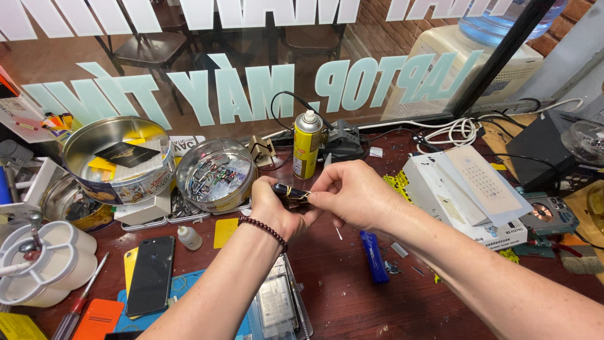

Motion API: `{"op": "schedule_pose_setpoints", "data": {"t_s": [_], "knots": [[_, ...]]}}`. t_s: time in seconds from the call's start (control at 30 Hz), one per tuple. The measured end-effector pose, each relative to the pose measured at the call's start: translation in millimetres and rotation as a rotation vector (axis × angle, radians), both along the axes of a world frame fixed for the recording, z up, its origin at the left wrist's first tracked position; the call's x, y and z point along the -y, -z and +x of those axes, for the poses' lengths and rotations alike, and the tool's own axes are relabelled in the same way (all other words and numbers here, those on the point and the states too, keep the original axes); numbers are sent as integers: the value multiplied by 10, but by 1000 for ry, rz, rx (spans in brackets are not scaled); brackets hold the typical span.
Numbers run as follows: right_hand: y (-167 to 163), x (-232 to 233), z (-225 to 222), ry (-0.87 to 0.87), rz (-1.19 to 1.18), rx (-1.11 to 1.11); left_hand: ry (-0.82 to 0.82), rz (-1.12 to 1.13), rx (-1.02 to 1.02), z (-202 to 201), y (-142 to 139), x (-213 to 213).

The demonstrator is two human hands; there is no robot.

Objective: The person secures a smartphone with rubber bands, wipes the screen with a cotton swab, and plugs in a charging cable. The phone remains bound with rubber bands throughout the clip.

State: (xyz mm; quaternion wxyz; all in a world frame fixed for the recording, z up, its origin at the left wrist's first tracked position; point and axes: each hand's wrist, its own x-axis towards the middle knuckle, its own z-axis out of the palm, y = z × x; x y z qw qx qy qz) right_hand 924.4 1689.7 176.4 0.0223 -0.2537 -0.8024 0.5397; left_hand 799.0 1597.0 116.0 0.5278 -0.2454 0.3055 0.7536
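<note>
Black little part (290, 192) with yellowish wire on it sits pinched between my left hand (272, 211) and right hand (352, 194) above the dark wood surface (352, 296), long axis left-right, both hands gripping an end, near the yellow spray can (307, 145).

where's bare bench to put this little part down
Bare dark wood lies below the right hand, between the blue tool and the clear case. More between the spray can and the white box. The left side around the tins and phone is crowded.
</note>
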Motion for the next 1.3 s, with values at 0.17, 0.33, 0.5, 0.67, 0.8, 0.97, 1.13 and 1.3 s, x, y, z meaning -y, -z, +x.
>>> {"op": "schedule_pose_setpoints", "data": {"t_s": [0.17, 0.33, 0.5, 0.67, 0.8, 0.97, 1.13, 1.3], "knots": [[-46, 1, 20, 47, -98, 31, 43, 26, 40, -27, 16, -17], [-149, 56, 20, 68, -107, 12, 123, 218, 131, -130, 71, -7], [-227, 100, 12, 31, -47, 29, 119, 229, 193, -167, 142, 3], [-269, 120, 9, 5, -1, 68, 113, 189, 172, -124, 76, 25], [-259, 79, 6, 0, 64, 141, 110, 71, 37, -38, -48, 25], [-152, 11, -18, -34, 118, 57, 90, 4, -6, 13, -113, -2], [-63, -15, 36, -67, 101, -79, 130, 96, 60, -47, -22, -8], [-82, 24, 97, -10, -80, -148, 149, 228, 142, -107, 42, 0]]}}
